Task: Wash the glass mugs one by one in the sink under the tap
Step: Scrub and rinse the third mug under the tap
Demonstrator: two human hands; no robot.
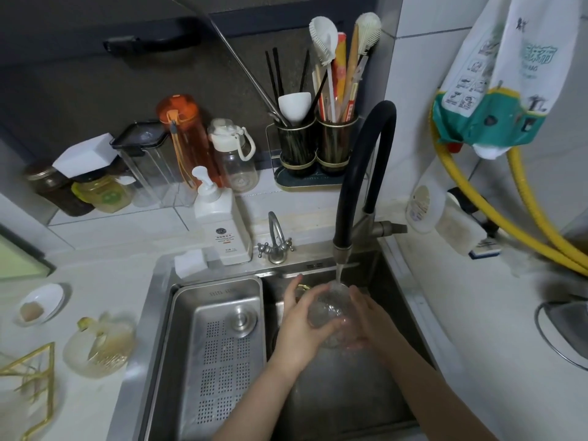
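A white counter (105, 281) runs around a shiny metal sink (343, 393), and white tiles cover the wall behind. On the left side of the counter sit a small white dish (47, 297) and a pale glass jar (98, 345). Behind them stand dark jars, an orange bottle (184, 135) and a white soap pump (222, 224).

Inside the sink, on its left, lies a metal tray with holes (222, 361). The left hand (302, 329) wraps around the left side of a glass mug (331, 316), fingers curled and pressing on it. The right hand (372, 316) presses flat against the mug's right side. The mug sits between both hands, right under the black tap (356, 173), and water runs onto it.

Two dark cups (318, 144) behind the tap hold chopsticks and brushes. A yellow hose (509, 224) hangs on the right.
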